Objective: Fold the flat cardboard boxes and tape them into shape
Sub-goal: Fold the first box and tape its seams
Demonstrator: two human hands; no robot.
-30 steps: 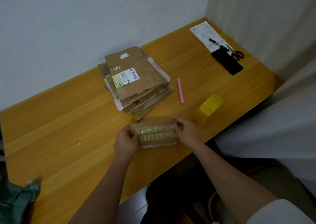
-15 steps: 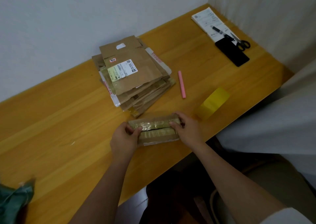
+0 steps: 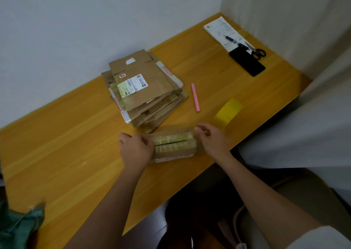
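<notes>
At the near edge of the wooden table (image 3: 62, 140), we hold one small cardboard box (image 3: 173, 144) between our two hands. Half a second ago our thumbs lay over the top at both ends. Now our left hand (image 3: 135, 150) has slid to the left end, with its fingers curled round that end. Our right hand (image 3: 212, 141) has slid off toward the right end, and its fingers are bent round that end too.

More of the top shows now. We can see two flaps covered in old yellowish tape, with a thin dark gap between them. So we think the flaps are folded down but not stuck yet. New tape is the next thing this box needs.

Our box lies on the table with its long side going left to right, tipped up a little toward the right. The gap runs the same way. Its top faces up at us.

Behind it sits the stack of flat boxes (image 3: 144, 91), near but not touching as far as we can tell. Those are not folded yet. The yellow tape roll (image 3: 228, 113) lies just past our right hand. A pink pen (image 3: 195, 97) lies between the stack and the roll.
</notes>
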